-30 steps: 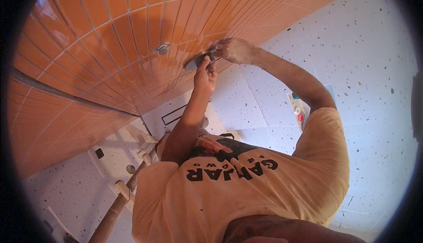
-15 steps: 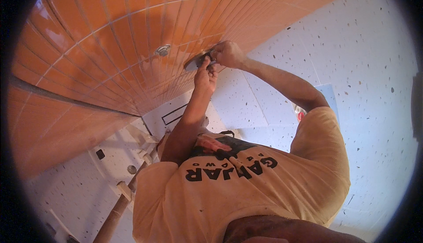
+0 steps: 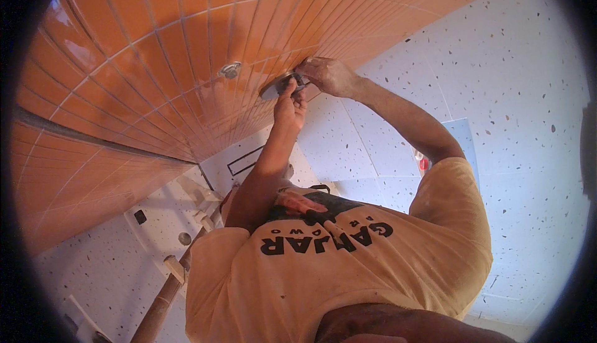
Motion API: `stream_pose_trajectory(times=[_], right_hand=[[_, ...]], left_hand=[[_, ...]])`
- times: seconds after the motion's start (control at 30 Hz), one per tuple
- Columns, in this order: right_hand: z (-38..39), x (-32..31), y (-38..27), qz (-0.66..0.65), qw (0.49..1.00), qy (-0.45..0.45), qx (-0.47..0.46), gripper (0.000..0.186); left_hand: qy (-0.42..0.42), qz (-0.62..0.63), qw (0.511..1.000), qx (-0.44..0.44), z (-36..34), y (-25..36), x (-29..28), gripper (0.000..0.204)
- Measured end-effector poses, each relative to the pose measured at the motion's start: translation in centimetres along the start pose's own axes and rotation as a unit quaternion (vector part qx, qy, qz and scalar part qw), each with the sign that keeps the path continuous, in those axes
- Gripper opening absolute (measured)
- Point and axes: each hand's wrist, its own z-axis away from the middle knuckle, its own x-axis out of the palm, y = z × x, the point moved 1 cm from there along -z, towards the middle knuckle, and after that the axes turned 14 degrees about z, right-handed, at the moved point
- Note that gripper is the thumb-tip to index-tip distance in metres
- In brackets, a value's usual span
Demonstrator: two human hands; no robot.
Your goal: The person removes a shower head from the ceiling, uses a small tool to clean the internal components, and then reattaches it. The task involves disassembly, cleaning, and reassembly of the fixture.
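"What's nearest you?"

"My own pale shirt (image 3: 323,268), with a wooden pole (image 3: 163,299) beside it to the left. Beyond that are my hands."

"Doing what?"

"My left hand (image 3: 290,110) pinches the middle of the round metal disc (image 3: 270,91), thumb up. My right hand (image 3: 331,77) has its fingers bent at the disc's right side; whether they grip anything there, I can't tell."

"What's just changed?"

"Only the right one, really. Half a second ago it was bunched tighter; now it has shifted a little to the right and its fingers reach out longer. The left and the disc have stayed put, so I'd judge the left is steadying while the right does the fine work."

"And farther off?"

"The orange tiled wall (image 3: 205,26), the disc close up to it, with a small metal fitting (image 3: 229,70) to the left."
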Motion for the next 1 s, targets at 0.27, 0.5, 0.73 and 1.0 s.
stream_pose_trajectory(times=[0.27,0.5,0.73,1.0], right_hand=[[-0.5,-0.2,1.4,0.045,0.99,0.011,-0.131,0.03],[-0.8,0.9,-0.1,0.021,0.999,-0.029,0.022,0.014],[-1.2,1.3,-1.4,-0.038,0.985,-0.013,0.168,0.008],[-1.1,-2.0,-1.3,-0.143,0.973,-0.133,0.127,0.023]], left_hand=[[-0.009,-0.011,1.0,0.008,1.1,0.1,0.4,0.021],[-0.011,-0.006,1.0,0.01,0.7,0.0,0.1,0.02],[-0.014,-0.008,1.0,0.014,0.8,-0.1,0.0,0.017],[-0.041,-0.018,0.999,0.004,0.1,0.2,-0.4,0.022]])
